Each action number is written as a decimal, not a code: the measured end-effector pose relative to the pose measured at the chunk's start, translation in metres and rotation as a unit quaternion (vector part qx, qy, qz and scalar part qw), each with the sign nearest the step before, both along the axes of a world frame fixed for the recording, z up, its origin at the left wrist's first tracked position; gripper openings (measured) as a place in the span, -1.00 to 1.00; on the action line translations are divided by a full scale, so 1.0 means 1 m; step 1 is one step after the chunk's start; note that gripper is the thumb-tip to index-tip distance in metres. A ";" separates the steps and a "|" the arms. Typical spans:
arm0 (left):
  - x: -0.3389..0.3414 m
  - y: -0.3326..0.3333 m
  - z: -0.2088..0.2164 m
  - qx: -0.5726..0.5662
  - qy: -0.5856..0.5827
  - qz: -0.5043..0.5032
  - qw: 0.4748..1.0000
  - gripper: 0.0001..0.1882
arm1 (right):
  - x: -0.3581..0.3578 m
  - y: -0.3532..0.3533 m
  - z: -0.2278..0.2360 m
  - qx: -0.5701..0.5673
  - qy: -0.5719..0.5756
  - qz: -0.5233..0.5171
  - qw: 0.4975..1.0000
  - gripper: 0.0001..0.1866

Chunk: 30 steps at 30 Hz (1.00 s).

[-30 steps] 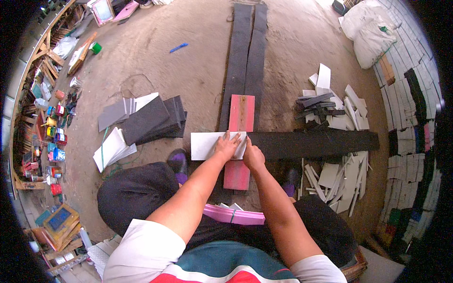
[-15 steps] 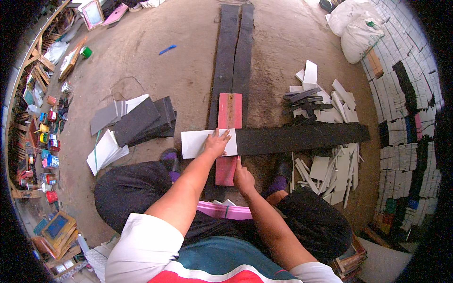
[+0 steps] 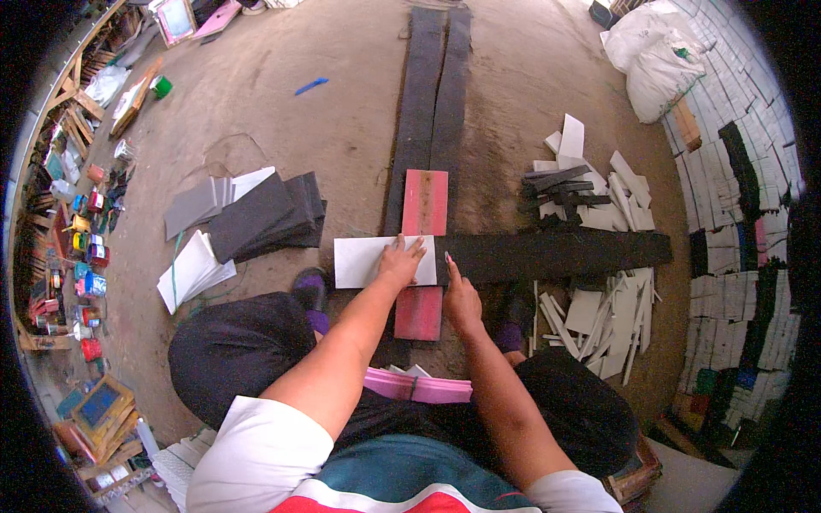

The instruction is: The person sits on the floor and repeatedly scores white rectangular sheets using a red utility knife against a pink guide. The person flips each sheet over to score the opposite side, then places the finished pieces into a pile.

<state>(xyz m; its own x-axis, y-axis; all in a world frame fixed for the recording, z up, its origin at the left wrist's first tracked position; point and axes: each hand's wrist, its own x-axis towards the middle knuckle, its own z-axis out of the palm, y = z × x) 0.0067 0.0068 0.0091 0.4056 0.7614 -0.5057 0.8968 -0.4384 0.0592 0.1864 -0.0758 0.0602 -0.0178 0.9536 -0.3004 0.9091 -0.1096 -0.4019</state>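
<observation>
My left hand point(image 3: 402, 261) lies flat with fingers spread, pressing on a white rectangular sheet point(image 3: 357, 263). Under it, a worn red-pink board point(image 3: 426, 195) runs away from me, showing beyond and nearer than the sheet. A long black foam-like strip point(image 3: 556, 256) extends right from the white sheet's right edge. My right hand point(image 3: 463, 303) is closed with its index finger stretched forward over the strip's left end, just right of that edge. At the fingertip shows a slim, pinkish, pointed thing, too small to name.
Two long dark strips point(image 3: 421, 94) lie on the floor ahead. Grey and black sheets point(image 3: 248, 218) are piled left, white offcuts point(image 3: 611, 316) right. Pink sheets point(image 3: 419, 386) rest by my lap. Paint cans point(image 3: 96, 255) line the far left; white stacks point(image 3: 718, 342) stand right.
My right hand has moved away from me, from the near side of the black strip up onto its left end. The left hand still presses the white sheet. The whole view has shifted slightly.
</observation>
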 end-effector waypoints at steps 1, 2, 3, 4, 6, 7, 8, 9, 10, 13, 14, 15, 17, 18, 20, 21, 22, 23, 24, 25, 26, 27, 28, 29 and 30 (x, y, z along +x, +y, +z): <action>0.001 0.000 -0.002 0.003 0.001 -0.001 1.000 0.05 | -0.002 0.007 -0.003 0.000 0.004 -0.005 1.000 -0.22; 0.001 0.000 -0.004 0.006 0.001 -0.002 1.000 0.05 | -0.005 0.015 -0.006 0.000 0.008 -0.011 1.000 -0.23; -0.001 0.000 -0.008 0.010 -0.003 0.000 1.000 0.05 | -0.009 0.023 -0.007 0.000 0.012 -0.015 1.000 -0.24; -0.003 -0.001 -0.012 0.015 -0.007 0.003 1.000 0.04 | -0.013 0.029 -0.008 -0.004 0.012 -0.013 1.000 -0.23; -0.003 -0.001 -0.011 0.015 -0.008 0.002 1.000 0.03 | -0.019 0.038 -0.010 -0.013 0.010 -0.013 1.000 -0.22; 0.000 -0.001 -0.005 0.010 -0.004 0.000 1.000 0.02 | -0.019 0.041 -0.013 -0.015 0.009 -0.013 1.000 -0.21; 0.002 -0.001 -0.001 0.005 -0.001 -0.003 1.000 0.01 | -0.018 0.043 -0.016 -0.017 0.007 -0.013 1.000 -0.21; -0.001 -0.002 -0.002 0.020 -0.011 -0.007 1.000 -0.02 | -0.020 0.045 -0.017 -0.018 0.007 -0.010 1.000 -0.20; -0.003 -0.003 -0.005 0.034 -0.021 -0.011 0.999 -0.06 | -0.021 0.046 -0.018 -0.018 0.009 -0.009 1.000 -0.20; -0.006 -0.003 -0.012 0.054 -0.029 -0.013 0.998 -0.08 | -0.025 0.048 -0.019 -0.018 0.013 -0.005 1.000 -0.20; -0.006 -0.004 -0.015 0.056 -0.027 -0.011 0.998 -0.07 | -0.026 0.048 -0.020 -0.018 0.014 -0.005 1.000 -0.19; -0.005 -0.003 -0.016 0.055 -0.027 -0.011 0.998 -0.06 | -0.026 0.048 -0.021 -0.018 0.014 -0.006 1.000 -0.19; -0.004 -0.003 -0.018 0.054 -0.028 -0.012 0.998 -0.05 | -0.022 0.046 -0.033 -0.001 -0.004 0.010 1.000 -0.22; -0.003 -0.003 -0.019 0.054 -0.030 -0.010 0.998 -0.06 | -0.022 0.046 -0.033 0.008 -0.013 0.019 1.000 -0.23; -0.003 -0.002 -0.019 0.054 -0.033 -0.005 0.998 -0.07 | -0.024 0.048 -0.034 0.003 -0.017 0.014 1.000 -0.23; -0.003 -0.003 -0.020 0.055 -0.031 -0.006 0.998 -0.07 | -0.025 0.048 -0.034 0.000 -0.018 0.012 1.000 -0.23; -0.004 -0.002 -0.021 0.056 -0.029 -0.007 0.998 -0.07 | -0.026 0.048 -0.034 0.007 -0.018 0.014 1.000 -0.23; -0.004 -0.003 -0.022 0.056 -0.027 -0.008 0.998 -0.08 | -0.026 0.047 -0.035 0.014 -0.018 0.016 1.000 -0.24; -0.005 -0.003 -0.022 0.057 -0.030 -0.007 0.998 -0.08 | -0.029 0.048 -0.030 0.021 -0.018 0.018 0.999 -0.24; -0.005 -0.004 -0.022 0.057 -0.034 -0.005 0.998 -0.08 | -0.031 0.049 -0.025 0.006 -0.015 0.013 1.000 -0.23; -0.006 -0.004 -0.023 0.057 -0.037 -0.004 0.998 -0.09 | -0.033 0.050 -0.019 -0.008 -0.012 0.008 1.000 -0.22; -0.004 -0.003 -0.020 0.053 -0.033 -0.008 0.998 -0.11 | -0.033 0.051 -0.013 -0.023 -0.011 0.002 1.000 -0.21; -0.003 -0.003 -0.017 0.049 -0.029 -0.011 0.998 -0.12 | -0.032 0.052 -0.013 -0.027 -0.012 0.001 1.000 -0.22; -0.001 -0.003 -0.014 0.044 -0.025 -0.015 0.999 -0.14 | -0.031 0.053 -0.014 -0.031 -0.013 0.000 0.999 -0.23; -0.003 -0.003 -0.018 0.054 -0.027 -0.012 0.998 -0.16 | -0.032 0.054 -0.012 -0.034 -0.014 0.002 0.999 -0.24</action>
